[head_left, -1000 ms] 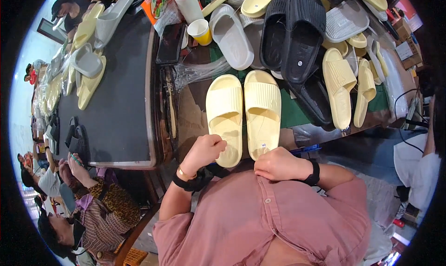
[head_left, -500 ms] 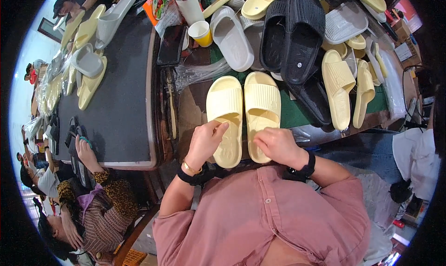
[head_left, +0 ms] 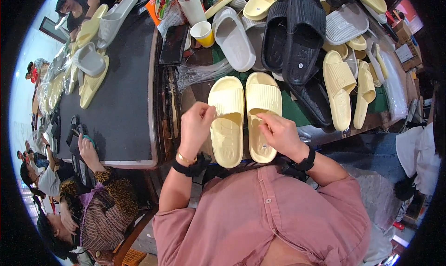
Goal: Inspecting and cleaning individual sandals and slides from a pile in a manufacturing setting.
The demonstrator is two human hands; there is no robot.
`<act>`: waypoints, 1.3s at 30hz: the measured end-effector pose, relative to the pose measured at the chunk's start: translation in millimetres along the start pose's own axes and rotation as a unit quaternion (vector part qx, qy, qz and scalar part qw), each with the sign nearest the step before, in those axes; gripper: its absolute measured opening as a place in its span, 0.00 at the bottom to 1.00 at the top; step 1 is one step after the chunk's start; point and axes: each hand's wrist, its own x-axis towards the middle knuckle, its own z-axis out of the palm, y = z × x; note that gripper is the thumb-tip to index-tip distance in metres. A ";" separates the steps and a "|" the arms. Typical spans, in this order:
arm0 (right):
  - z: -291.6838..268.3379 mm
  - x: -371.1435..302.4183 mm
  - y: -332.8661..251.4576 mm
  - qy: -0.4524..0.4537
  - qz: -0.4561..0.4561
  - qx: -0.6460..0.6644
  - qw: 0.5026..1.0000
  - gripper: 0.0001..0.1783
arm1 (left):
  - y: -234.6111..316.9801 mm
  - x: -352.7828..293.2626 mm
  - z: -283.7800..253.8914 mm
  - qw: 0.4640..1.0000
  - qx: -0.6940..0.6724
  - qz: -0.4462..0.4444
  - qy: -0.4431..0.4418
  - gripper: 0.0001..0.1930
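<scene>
Two pale yellow slide slippers, a left one (head_left: 226, 140) and a right one (head_left: 263, 94), lie side by side before me, straps away from me. My left hand (head_left: 195, 126) is at the outer edge of the left slipper, fingers curled in a pinch by its strap. Over the right slipper's footbed, just below the strap opening, is my right hand (head_left: 282, 135), its fingers bent together. Whatever either pinch holds is too small or hidden to make out. A small round white sticker (head_left: 265, 146) shows on the right slipper's heel.
Black slides (head_left: 304, 38), grey slides (head_left: 233, 39) and more yellow slides (head_left: 339, 90) are heaped behind and to the right. A yellow-white paper cup (head_left: 202, 34), a phone (head_left: 173, 45) and clear plastic bags (head_left: 204, 73) lie back left. A co-worker's hand (head_left: 88, 151) holds black straps at the left table.
My left hand has risen off the left footbed to beside its strap. My right hand has moved slightly forward, and the sticker on the right heel now shows.
</scene>
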 end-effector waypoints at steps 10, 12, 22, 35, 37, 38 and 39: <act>-8.7 19.3 49.9 0.041 0.112 -0.022 0.993 0.24 | -32.4 71.1 12.8 0.996 0.083 0.000 -0.041 0.19; -0.5 28.3 61.2 0.040 0.121 0.006 0.992 0.26 | -34.5 80.8 19.4 0.993 0.104 -0.004 -0.047 0.19; 14.0 34.1 72.8 0.004 0.130 -0.001 0.992 0.29 | -35.5 70.5 22.2 0.994 0.105 -0.013 -0.023 0.12; 12.1 67.5 25.2 0.051 0.045 0.194 0.979 0.12 | 6.2 48.5 35.1 0.979 -0.190 0.038 -0.066 0.09; 20.0 72.5 17.3 0.044 0.086 0.223 0.970 0.10 | 8.4 46.4 41.3 0.976 -0.200 0.022 -0.080 0.08; 22.6 73.9 15.3 0.036 0.127 0.251 0.959 0.07 | 8.3 46.3 44.3 0.975 -0.207 0.028 -0.082 0.08; 24.4 74.7 14.6 0.036 0.126 0.251 0.959 0.07 | 7.2 46.1 46.8 0.974 -0.208 0.020 -0.089 0.07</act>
